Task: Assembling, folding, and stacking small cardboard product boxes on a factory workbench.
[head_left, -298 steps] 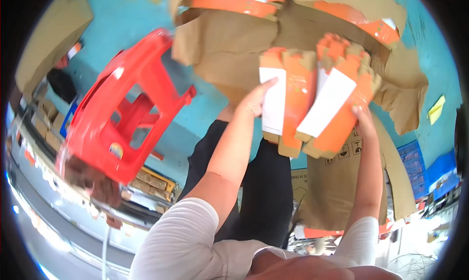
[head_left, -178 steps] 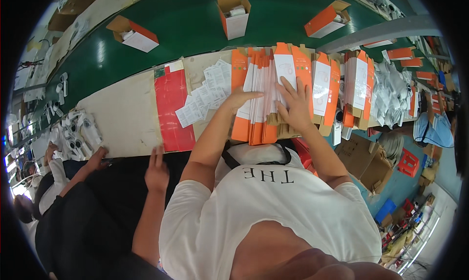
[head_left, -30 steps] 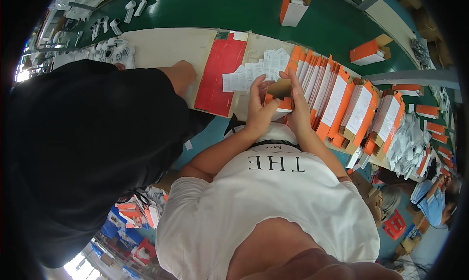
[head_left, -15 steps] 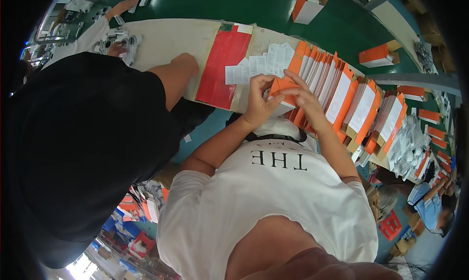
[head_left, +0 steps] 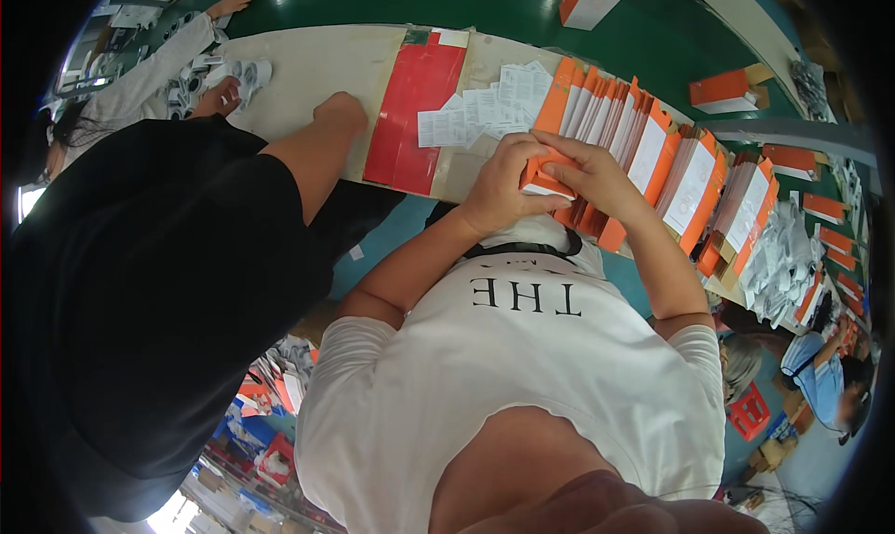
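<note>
Both hands (head_left: pixel 545 175) stay closed on one flat orange carton (head_left: pixel 545 178); co-worker's fist (head_left: pixel 337 115) shifted right.

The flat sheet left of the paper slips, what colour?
Red sheet, seen in the head view.

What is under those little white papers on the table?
The white paper slips lie on the pale board, beside a red sheet and a row of orange flat boxes. Whatever is beneath them stays covered.

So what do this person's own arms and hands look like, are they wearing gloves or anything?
No gloves: the left hand and right hand are bare, with no rings, watch or bands visible. Both forearms are uncovered. The short sleeves of a white T-shirt with dark lettering on the chest end above the elbows.
</note>
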Demonstrator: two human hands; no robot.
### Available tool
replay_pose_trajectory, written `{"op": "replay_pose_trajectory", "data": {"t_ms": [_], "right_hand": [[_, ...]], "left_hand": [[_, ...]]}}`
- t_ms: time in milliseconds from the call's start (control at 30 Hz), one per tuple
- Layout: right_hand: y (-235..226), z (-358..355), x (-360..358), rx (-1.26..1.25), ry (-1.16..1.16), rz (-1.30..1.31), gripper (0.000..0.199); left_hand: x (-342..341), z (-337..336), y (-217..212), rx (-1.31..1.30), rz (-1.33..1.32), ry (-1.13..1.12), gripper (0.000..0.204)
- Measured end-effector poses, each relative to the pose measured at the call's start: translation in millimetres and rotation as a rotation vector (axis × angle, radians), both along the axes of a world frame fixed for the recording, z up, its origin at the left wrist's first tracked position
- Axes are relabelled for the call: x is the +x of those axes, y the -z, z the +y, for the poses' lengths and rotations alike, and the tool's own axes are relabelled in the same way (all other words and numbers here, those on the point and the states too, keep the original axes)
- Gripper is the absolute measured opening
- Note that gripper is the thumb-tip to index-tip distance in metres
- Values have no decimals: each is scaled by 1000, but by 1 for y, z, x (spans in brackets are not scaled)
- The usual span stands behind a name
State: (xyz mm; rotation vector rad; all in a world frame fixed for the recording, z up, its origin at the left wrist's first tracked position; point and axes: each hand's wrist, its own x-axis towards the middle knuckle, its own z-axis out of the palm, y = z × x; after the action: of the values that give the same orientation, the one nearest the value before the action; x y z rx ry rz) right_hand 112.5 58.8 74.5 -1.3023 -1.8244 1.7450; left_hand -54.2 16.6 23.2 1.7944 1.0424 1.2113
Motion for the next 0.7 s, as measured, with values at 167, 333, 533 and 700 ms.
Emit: {"op": "replay_pose_trajectory", "data": {"t_ms": [167,333,533,700], "right_hand": [[-3,12,-3,13,-83,-11,41],[25,33,-7,-757,8,716,49],[196,69,-80,797,-222,-126,36],[205,43,-122,1047,-205,-345,33]], "left_hand": [[-2,0,-5,-49,66,-53,68],[-20,1,-21,-33,85,-88,64],[-97,12,-7,-225,-591,-810,34],[-118,3,34,-678,-932,-813,38]]}}
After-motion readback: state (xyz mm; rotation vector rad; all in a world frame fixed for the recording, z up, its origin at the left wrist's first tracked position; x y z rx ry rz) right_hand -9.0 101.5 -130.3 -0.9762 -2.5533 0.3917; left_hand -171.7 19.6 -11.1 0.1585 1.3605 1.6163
